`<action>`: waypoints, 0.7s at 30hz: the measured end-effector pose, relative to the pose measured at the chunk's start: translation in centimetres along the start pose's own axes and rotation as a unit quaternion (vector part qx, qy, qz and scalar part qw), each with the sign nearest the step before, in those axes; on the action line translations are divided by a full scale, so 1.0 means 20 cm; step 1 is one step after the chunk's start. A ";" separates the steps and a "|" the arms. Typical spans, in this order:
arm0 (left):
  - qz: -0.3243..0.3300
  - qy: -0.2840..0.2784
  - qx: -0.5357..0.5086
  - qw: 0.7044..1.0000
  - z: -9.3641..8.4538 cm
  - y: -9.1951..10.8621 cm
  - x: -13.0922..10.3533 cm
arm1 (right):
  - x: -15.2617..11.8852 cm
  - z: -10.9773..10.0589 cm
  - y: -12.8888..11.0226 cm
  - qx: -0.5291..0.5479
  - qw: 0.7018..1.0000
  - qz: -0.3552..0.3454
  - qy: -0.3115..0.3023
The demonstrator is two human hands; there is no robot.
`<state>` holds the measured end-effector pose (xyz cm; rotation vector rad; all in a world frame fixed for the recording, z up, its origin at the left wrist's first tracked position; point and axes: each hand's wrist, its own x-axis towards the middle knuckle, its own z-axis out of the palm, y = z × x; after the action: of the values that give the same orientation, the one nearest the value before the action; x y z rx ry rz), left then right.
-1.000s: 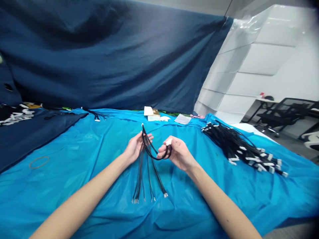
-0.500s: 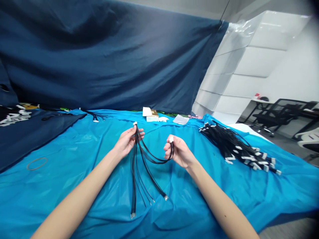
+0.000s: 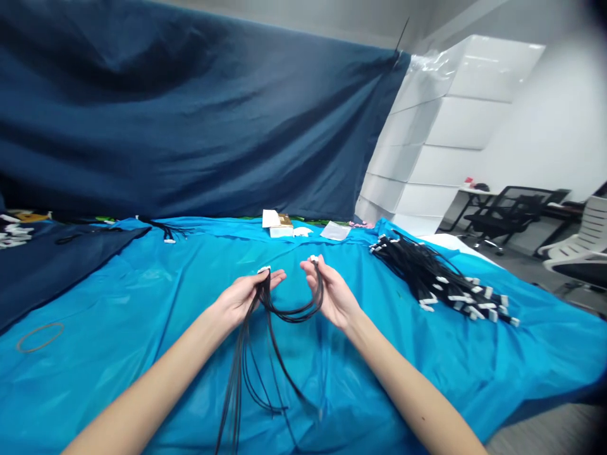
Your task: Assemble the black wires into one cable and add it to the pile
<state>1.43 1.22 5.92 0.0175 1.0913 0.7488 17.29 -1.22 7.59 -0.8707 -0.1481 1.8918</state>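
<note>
A black wire harness hangs between my two hands above the blue cloth. My left hand is closed on its wide white connector, with the thumb pressing near the wires. From there some wires loop across to a smaller white connector, which my right hand pinches at thumb and fingers. Other loose wires dangle below my left hand, their lower ends blurred.
A heap of black wire harnesses with white connectors lies at the right. A small open box and a clear bag are at the back. A rubber band lies at the left, near dark cloth.
My left hand has come lower and turned, so its connector now lies more sideways. My right hand has moved a little to the left. The loose wires have swung, and the view has shifted slightly.
</note>
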 end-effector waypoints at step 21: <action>0.084 -0.019 0.048 0.995 -0.05 -0.26 0.09 | 0.10 -0.16 0.24 -0.314 0.930 -0.169 0.086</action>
<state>3.82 -2.06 2.21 0.2072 1.0991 0.8428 15.16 -2.69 2.04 -1.3359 -0.7774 1.4402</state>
